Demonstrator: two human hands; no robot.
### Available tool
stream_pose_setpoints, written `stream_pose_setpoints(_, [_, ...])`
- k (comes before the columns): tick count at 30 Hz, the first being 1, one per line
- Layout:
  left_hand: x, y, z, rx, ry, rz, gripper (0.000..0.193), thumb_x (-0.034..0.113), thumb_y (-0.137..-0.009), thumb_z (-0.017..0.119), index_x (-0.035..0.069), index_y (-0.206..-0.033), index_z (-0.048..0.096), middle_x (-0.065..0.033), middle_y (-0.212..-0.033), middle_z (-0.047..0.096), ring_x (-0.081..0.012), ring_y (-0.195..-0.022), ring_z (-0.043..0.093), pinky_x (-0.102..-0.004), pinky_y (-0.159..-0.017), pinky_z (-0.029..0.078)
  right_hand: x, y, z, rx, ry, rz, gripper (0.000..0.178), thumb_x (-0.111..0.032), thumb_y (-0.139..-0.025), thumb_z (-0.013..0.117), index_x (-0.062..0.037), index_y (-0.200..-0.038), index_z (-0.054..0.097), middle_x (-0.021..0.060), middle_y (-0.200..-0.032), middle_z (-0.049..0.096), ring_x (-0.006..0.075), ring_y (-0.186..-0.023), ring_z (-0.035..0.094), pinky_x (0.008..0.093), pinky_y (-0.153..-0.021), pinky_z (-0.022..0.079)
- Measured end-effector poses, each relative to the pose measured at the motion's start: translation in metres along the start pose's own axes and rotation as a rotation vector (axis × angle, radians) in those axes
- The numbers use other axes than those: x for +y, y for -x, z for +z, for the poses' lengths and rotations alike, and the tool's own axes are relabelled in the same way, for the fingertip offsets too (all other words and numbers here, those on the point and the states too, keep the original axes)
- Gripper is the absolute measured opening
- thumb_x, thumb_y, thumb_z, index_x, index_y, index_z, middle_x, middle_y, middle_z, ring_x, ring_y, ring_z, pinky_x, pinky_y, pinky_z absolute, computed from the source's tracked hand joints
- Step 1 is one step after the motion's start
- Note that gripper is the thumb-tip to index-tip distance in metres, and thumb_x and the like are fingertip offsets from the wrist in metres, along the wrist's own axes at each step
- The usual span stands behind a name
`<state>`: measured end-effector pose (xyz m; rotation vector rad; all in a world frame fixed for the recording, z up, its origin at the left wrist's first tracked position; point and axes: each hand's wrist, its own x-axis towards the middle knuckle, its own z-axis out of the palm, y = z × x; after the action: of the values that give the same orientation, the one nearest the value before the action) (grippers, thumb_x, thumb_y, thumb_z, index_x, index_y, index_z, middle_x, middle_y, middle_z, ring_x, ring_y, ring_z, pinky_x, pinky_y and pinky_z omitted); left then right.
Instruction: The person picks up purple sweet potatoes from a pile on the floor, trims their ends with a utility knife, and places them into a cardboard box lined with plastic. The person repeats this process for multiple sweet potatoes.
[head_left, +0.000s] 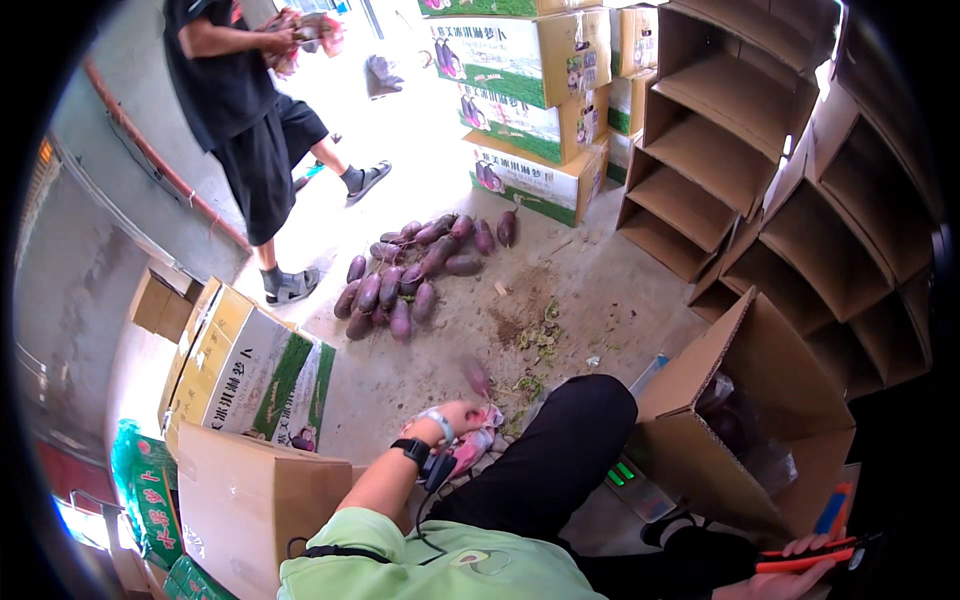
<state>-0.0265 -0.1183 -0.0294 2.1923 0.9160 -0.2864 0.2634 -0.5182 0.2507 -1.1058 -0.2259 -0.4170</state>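
Observation:
My left hand (462, 416), with a dark watch and pale band at the wrist, reaches low over the floor. Just beyond it a single purple radish (476, 377) is smeared by motion; whether the hand touches it I cannot tell. Under the hand lies crumpled pink-and-white wrapping (474, 452). My left fingers are too blurred to read. At the lower right my right hand (795, 578) is closed round an orange-handled tool (812, 557) with a blue part; its exact kind is unclear. A pile of purple radishes (410, 268) lies farther off on the concrete.
An open carton (690, 425) with clear plastic and dark contents stands right, beside a scale (640, 492) with a lit green display. Empty cartons (725, 120) are stacked behind it. Printed cartons (510, 60) stand at the back, others (235, 365) left. Another person (235, 110) walks at upper left holding pinkish material.

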Motion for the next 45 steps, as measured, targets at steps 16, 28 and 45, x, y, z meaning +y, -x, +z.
stream_pose_setpoints(16, [-0.116, 0.042, 0.096, -0.009, 0.315, -0.303, 0.033, 0.019, -0.077, 0.063, 0.005, -0.106, 0.061, -0.0117, -0.089, 0.066, -0.0190, -0.073, 0.064, -0.0306, -0.062, 0.052, 0.025, 0.102, 0.063, -0.703, 0.033, 0.459, 0.046, -0.034, -0.091, 0.050, 0.0057, -0.114, 0.045, 0.0088, -0.071, 0.052, 0.0113, -0.049, 0.047, 0.0196, -0.045, 0.038])
stream_pose_setpoints(28, [-0.142, 0.041, 0.130, 0.168, 0.490, -0.316, 0.034, 0.018, -0.073, 0.062, 0.009, -0.106, 0.060, -0.0146, -0.087, 0.066, -0.0269, -0.082, 0.064, -0.0345, -0.073, 0.050, 0.045, 0.145, 0.089, -0.923, 0.122, 0.762, 0.031, -0.017, -0.094, 0.045, 0.0043, -0.116, 0.049, 0.0068, -0.078, 0.058, 0.0099, -0.061, 0.053, 0.0213, -0.058, 0.044])
stream_pose_setpoints(45, [-0.102, 0.042, 0.091, 0.738, 0.173, -0.440, 0.045, 0.010, -0.068, 0.066, 0.000, -0.110, 0.055, -0.0185, -0.119, 0.047, -0.0340, -0.111, 0.045, -0.0375, -0.097, 0.035, 0.047, 0.165, 0.088, -0.994, 0.323, 0.744, 0.029, -0.019, -0.095, 0.045, -0.0002, -0.116, 0.050, 0.0044, -0.081, 0.057, 0.0086, -0.065, 0.054, 0.0218, -0.062, 0.045])
